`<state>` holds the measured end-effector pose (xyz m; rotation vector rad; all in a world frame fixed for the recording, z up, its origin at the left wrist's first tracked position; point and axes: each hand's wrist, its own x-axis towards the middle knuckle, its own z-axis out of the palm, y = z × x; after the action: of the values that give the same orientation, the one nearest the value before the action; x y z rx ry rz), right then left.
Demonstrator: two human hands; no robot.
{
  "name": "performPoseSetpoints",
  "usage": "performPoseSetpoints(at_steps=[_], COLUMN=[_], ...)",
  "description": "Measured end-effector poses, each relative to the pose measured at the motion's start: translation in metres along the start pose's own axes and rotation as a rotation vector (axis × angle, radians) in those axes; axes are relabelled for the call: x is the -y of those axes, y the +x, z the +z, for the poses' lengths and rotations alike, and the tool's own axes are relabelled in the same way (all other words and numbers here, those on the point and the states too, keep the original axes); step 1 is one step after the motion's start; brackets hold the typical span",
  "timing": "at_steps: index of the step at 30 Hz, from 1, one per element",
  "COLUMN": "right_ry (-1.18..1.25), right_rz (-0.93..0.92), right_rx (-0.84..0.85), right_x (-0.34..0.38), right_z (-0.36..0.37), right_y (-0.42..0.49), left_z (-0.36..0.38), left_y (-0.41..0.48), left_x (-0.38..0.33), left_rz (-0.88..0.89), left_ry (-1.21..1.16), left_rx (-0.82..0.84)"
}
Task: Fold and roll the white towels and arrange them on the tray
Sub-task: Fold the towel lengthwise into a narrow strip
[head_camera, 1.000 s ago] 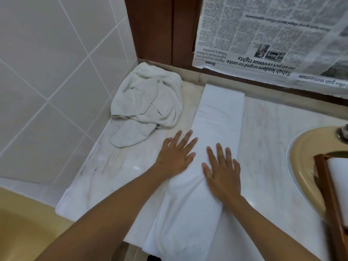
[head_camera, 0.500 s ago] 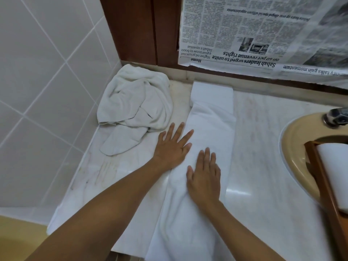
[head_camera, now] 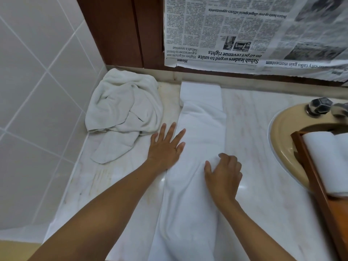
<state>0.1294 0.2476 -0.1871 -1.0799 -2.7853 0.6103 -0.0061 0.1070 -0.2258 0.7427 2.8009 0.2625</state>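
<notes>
White towel strip (head_camera: 201, 129): left hand (head_camera: 165, 149), fingers splayed flat, presses its left edge; right hand (head_camera: 224, 172), fingers curled, grips its right edge.

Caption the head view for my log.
Left hand presses the long folded towel flat on the counter; right hand grips its right edge.

Left of the long towel (head_camera: 201, 129), a crumpled towel (head_camera: 124, 108) filled the back corner against the tiled wall (head_camera: 37, 91). Nearer the front edge on that side the counter (head_camera: 90, 185) lay bare. Right of the long towel, bare marble ran open up to the sink (head_camera: 278, 144), where a wooden tray (head_camera: 315, 181) lay across the basin and a tap (head_camera: 320, 106) stood at its rim. Behind the long towel, newspaper (head_camera: 244, 34) hung close above the counter.
</notes>
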Motion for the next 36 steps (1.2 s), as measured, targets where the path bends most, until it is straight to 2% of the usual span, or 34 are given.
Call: performPoseSetpoints(at_steps=[4,10,12,15,19,20,23,26,29,31,34,36], right_ry=[-0.132,-0.087,-0.052,0.134,-0.031,-0.067,-0.075,-0.034,-0.098,-0.141,-0.184,-0.197], right_rz=[0.106,0.096,0.070,0.101,0.228,0.197,-0.094,-0.316,-0.351,-0.415,-0.464,-0.422], right_rx=[0.149,0.196,0.200,0.148,0.102,0.053,-0.102,-0.091,0.112,0.177,0.185,0.187], right_x=[-0.020,-0.009,-0.010,-0.022,-0.037,-0.037,-0.017,0.017,0.030,0.016,-0.015,-0.032], right_z=[-0.011,-0.012,-0.016,-0.022,-0.026,-0.024,-0.014,0.011,0.036,0.045,0.040,0.032], right_y=[-0.011,-0.005,-0.002,-0.001,-0.003,-0.005,-0.016,-0.034,-0.043,-0.042,-0.036,-0.031], left_z=[0.000,-0.003,-0.003,-0.005,-0.004,-0.004,-0.002,-0.001,-0.003,-0.003,-0.003,-0.004], left_y=[0.003,0.004,0.004,0.004,0.004,0.004,0.004,0.004,0.005,0.005,0.004,0.004], left_x=[0.000,-0.003,-0.003,-0.003,-0.004,-0.004,-0.003,-0.003,-0.001,-0.001,-0.001,-0.001], left_rz=[0.004,-0.001,-0.002,-0.002,0.000,0.000,-0.004,-0.003,0.006,0.009,0.005,0.005], left_ry=[0.040,0.044,0.045,0.037,0.050,0.053,0.075,0.078,0.053,0.052,0.056,0.054], left_rx=[-0.027,-0.010,-0.004,0.007,-0.001,-0.010,-0.039,-0.028,0.007,0.011,0.017,0.019])
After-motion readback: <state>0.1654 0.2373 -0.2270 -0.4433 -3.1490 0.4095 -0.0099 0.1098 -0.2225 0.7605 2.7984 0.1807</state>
